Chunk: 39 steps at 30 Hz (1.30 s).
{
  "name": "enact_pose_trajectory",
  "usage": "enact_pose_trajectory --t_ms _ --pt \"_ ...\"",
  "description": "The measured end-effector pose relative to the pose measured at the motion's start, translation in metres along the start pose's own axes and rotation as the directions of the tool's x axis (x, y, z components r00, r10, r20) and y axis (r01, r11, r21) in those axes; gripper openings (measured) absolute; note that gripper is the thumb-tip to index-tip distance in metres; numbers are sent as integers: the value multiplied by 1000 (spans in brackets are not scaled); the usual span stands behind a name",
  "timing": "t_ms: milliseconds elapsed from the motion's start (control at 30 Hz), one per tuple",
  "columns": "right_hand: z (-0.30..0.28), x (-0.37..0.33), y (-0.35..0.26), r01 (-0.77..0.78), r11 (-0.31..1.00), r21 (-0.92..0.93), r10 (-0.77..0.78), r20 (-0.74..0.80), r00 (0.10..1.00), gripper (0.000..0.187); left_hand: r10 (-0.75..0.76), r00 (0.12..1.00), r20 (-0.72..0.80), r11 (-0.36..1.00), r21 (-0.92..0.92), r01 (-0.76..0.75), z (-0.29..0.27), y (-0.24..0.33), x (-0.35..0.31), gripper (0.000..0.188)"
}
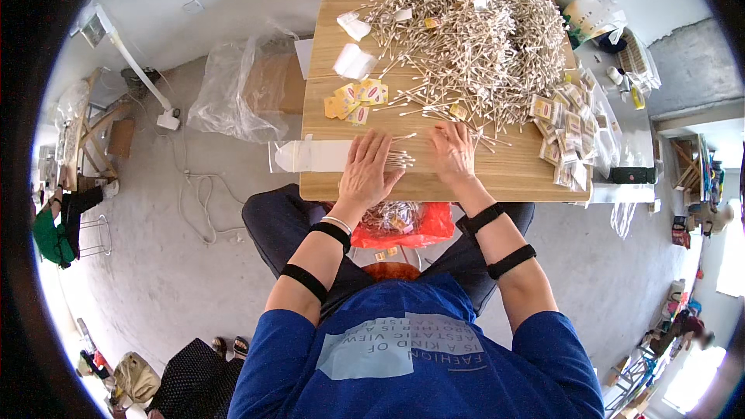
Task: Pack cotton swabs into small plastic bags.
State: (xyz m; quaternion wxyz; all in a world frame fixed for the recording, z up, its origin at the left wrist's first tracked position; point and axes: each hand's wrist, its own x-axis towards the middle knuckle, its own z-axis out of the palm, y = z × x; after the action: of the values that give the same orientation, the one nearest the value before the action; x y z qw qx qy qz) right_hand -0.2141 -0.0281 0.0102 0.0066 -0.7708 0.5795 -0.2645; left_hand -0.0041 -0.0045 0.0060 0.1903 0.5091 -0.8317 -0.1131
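My left hand lies flat near the table's front edge, fingers stretched forward and thumb out to the right. Beside its thumb a small bunch of cotton swabs lies roughly side by side, partly hidden by the hand. My right hand rests on the table at the near edge of a big heap of loose cotton swabs. Its fingers are bent down and drawn together; whatever is under the fingertips is hidden. A white strip runs leftward from under my left hand past the table edge.
Yellow printed cards and folded clear plastic pieces lie on the table's left. Packed small bags are piled at the right. A red plastic bag of swabs sits below the table edge. A cardboard box stands left of the table.
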Motion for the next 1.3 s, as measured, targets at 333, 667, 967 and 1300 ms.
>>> enact_pose_trajectory --t_ms 333,667,967,1300 --pt "23 -11 -30 -9 984 178 -10 104 995 25 6 1000 22 1000 -10 -6 -1 1 2 71" --pt "-18 -13 39 -134 984 -119 146 103 984 15 30 996 -89 999 -21 -32 2 -1 1 57" --pt "12 22 -13 -27 994 -110 52 224 973 15 17 993 -115 998 -53 -23 3 0 -2 61" --pt "29 29 -35 -129 978 162 93 210 973 18 -163 978 -127 955 -270 124 4 -2 -5 75"
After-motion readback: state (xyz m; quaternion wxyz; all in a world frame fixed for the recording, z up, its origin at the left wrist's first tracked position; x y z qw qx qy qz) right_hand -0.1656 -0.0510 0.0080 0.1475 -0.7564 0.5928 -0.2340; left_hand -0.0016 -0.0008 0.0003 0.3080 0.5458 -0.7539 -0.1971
